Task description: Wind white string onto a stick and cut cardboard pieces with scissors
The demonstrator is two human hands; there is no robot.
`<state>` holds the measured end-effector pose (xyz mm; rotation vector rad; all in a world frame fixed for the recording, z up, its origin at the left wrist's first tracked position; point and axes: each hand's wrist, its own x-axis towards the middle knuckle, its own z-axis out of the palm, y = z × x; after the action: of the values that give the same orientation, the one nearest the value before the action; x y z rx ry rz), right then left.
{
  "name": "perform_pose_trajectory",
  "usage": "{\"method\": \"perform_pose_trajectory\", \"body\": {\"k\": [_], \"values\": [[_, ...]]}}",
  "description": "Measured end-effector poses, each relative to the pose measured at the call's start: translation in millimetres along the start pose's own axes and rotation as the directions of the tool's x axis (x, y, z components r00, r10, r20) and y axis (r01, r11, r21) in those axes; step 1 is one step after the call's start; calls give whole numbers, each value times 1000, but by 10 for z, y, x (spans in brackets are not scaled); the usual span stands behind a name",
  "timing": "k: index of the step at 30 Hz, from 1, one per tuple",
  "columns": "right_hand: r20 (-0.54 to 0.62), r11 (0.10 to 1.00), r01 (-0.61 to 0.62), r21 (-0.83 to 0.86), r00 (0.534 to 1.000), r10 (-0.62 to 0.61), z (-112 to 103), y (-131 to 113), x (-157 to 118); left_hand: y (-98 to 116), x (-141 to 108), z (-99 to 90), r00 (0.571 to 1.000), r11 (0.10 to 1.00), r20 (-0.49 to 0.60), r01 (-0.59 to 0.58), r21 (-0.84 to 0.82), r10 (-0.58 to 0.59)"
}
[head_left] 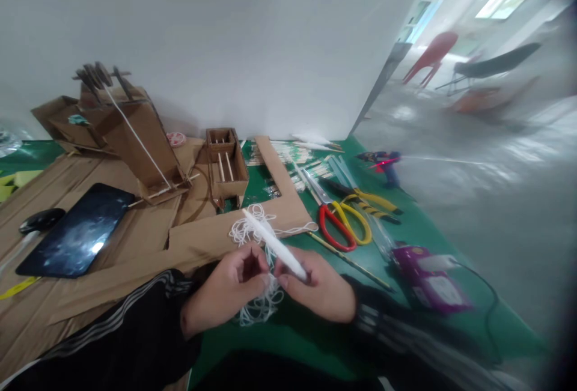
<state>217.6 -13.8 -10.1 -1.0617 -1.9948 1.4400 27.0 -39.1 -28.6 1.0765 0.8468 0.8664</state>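
Observation:
In my right hand [311, 286] lies a slim white spindle [274, 244], apparently string wound round a stick, its pointed tip aimed up and to the left. My left hand [229, 286] is closed in a pinch beside it, with thumb and forefinger on the white string [259, 313]. Loose coils of that string hang below my fingers and also spread over the L-shaped cardboard piece [198, 238] just ahead. The two hands nearly meet; part of the string between them is hidden by my fingers.
Scissors [336, 226], pliers [378, 202], a purple box [430, 280] with a cable and a glue gun [383, 163] lie to the right. On the left stand a cardboard model [135, 139], a small cardboard box [228, 166] and a dark tablet [79, 232]. A white wall rises behind.

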Motion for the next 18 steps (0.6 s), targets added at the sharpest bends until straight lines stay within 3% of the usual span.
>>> {"method": "perform_pose_trajectory", "body": {"k": [5, 14, 18], "values": [[-163, 1000, -8, -26, 987, 3, -17, -14, 2, 9, -22, -3, 999, 997, 9, 42, 59, -42], [6, 999, 32, -36, 999, -32, -16, 19, -21, -63, -9, -24, 991, 981, -80, -91, 174, 106], [-17, 998, 22, -59, 1000, -23, -3, 45, -10, -59, -26, -13, 992, 970, -71, -83, 229, 102]]}}
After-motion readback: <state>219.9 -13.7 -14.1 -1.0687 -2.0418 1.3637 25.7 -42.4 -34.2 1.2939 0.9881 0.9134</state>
